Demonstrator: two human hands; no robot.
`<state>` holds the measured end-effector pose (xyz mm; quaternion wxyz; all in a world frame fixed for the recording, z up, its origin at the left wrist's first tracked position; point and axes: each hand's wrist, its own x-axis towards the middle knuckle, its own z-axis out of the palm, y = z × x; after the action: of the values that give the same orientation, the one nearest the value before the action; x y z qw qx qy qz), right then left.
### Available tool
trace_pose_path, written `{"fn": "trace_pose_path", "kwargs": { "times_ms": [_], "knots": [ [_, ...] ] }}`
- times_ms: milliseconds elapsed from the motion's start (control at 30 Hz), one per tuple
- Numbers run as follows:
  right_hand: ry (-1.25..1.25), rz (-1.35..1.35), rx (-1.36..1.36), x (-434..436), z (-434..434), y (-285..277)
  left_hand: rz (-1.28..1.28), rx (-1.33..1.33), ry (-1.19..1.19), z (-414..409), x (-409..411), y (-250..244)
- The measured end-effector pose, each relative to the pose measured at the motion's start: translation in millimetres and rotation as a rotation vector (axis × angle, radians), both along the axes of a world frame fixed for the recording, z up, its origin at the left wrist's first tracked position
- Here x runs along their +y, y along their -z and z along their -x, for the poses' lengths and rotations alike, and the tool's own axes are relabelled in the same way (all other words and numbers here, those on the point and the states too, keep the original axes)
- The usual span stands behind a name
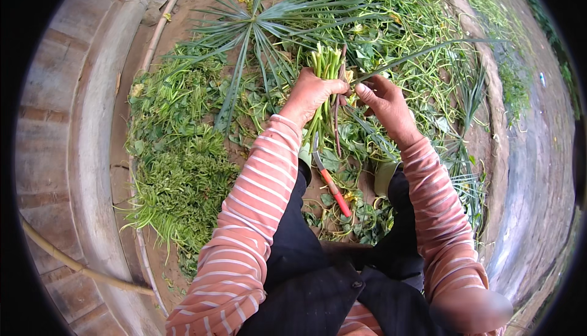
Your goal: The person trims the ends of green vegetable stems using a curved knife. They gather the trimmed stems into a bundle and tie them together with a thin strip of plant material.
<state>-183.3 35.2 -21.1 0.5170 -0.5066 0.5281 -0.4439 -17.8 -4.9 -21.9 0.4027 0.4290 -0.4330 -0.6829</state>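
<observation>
My left hand (312, 92) is closed around an upright bundle of green leafy stems (326, 63), their cut ends pointing away from me. A brownish-purple stem (337, 129) runs along the bundle's right side. Close beside it, my right hand (387, 106) pinches a long green palm leaf strip (412, 60) between thumb and fingers; the strip reaches off to the right. Where the strip meets the bundle is hidden by my fingers. Below the bundle, a sickle with a curved blade and red handle (337, 196) lies between my feet.
A fan-shaped palm leaf (253, 18) spreads beyond my hands. Bunched greens (188, 175) are heaped at left, beside a thin pole (160, 28) and a concrete edge (98, 106). Loose vines (412, 10) cover the ground ahead. More palm leaf pieces (470, 90) lie at right.
</observation>
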Motion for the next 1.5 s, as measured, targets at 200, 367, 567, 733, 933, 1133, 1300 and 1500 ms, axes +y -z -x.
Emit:
{"fn": "trace_pose_path", "kwargs": {
  "times_ms": [200, 367, 567, 733, 933, 1133, 1300, 1500],
  "knots": [
    [0.008, -0.020, -0.222, -9.4, 6.1, 2.3, -0.060, -0.049, 0.059, 7.0, 6.4, -4.9],
    [-0.093, -0.114, -0.158, -5.7, -4.5, -5.6, 0.048, -0.167, 0.091, 11.0, 4.6, 15.1],
    [-0.083, -0.337, -0.198, -8.2, -4.9, -4.2, 0.356, -0.937, 0.122, 29.0, 12.6, 16.0],
    [0.077, -0.297, -0.290, -6.3, -8.6, 3.0, 0.454, -0.940, 0.090, 31.6, 14.3, 17.3],
    [0.106, -0.204, -0.305, -5.7, 0.0, 0.3, 0.449, -0.846, 0.233, 30.5, 11.3, 14.8],
    [0.115, -0.139, -0.322, -4.2, -0.7, 1.6, 0.445, -0.621, 0.156, 29.8, 10.6, 18.3],
    [0.112, -0.110, -0.347, -5.4, 3.0, 3.1, 0.229, -0.543, 0.114, 24.2, 3.2, 28.3],
    [0.155, 0.166, -0.341, -3.7, 9.8, -7.1, 0.108, -0.699, 0.107, -0.6, -16.4, 59.8]
  ]
}}
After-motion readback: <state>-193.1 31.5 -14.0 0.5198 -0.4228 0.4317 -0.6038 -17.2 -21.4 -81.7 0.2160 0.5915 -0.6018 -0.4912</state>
